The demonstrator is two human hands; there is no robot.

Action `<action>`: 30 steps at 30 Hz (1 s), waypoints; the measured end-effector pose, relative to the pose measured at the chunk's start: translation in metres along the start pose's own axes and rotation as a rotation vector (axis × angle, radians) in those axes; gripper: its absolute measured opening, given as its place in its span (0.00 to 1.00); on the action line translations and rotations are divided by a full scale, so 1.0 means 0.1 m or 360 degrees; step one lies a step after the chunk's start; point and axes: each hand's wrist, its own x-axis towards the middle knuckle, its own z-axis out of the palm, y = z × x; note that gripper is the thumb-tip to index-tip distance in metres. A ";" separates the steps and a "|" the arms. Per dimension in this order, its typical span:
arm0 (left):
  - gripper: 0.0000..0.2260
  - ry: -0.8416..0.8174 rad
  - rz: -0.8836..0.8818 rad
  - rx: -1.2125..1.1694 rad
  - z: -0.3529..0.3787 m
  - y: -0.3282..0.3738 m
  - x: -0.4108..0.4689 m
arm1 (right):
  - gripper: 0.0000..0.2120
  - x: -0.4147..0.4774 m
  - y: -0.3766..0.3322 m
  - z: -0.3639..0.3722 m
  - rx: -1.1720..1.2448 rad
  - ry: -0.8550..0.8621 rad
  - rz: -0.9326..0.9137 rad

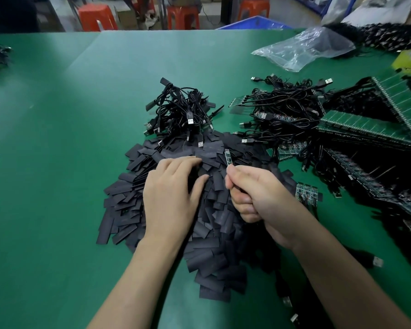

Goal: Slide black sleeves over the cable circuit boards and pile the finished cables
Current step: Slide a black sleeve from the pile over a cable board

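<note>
The right hand (252, 193) is curled, pinching a board (227, 158) that pokes up past the thumb; its cable is probably hidden in the fist. The left hand (173, 186) rests with loose fingers on the sleeves (214, 233). Finished cables (180, 110) are piled just beyond them.

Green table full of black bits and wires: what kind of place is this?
Probably a factory assembly bench. There's a heap of sleeves, tangled USB cables and stacked green circuit panels, and the right hand pinches one small board.
</note>
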 end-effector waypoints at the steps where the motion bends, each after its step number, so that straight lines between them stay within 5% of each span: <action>1: 0.12 -0.0013 -0.0007 0.0014 0.00 0.00 0.00 | 0.16 0.00 0.01 0.00 -0.0005 -0.0011 -0.0008; 8: 0.01 0.0075 -0.0014 -0.0008 -0.01 0.02 -0.01 | 0.16 0.04 0.09 -0.03 -0.0038 -0.0047 -0.0055; 17: 0.04 0.0422 0.0088 -0.0091 -0.08 0.02 0.00 | 0.15 0.05 0.15 -0.08 0.0011 -0.0041 -0.0134; 20: 0.02 0.0447 -0.0029 -0.0480 -0.15 0.08 -0.06 | 0.15 0.02 0.19 -0.07 -0.0033 0.0043 -0.0223; 24: 0.04 0.0151 -0.0506 -0.1238 -0.22 0.22 -0.13 | 0.17 0.00 0.22 -0.02 -0.0314 0.0215 -0.0439; 30: 0.02 0.0080 -0.0726 -0.1659 -0.25 0.23 -0.11 | 0.12 -0.01 0.23 -0.02 -0.0409 0.0334 -0.0485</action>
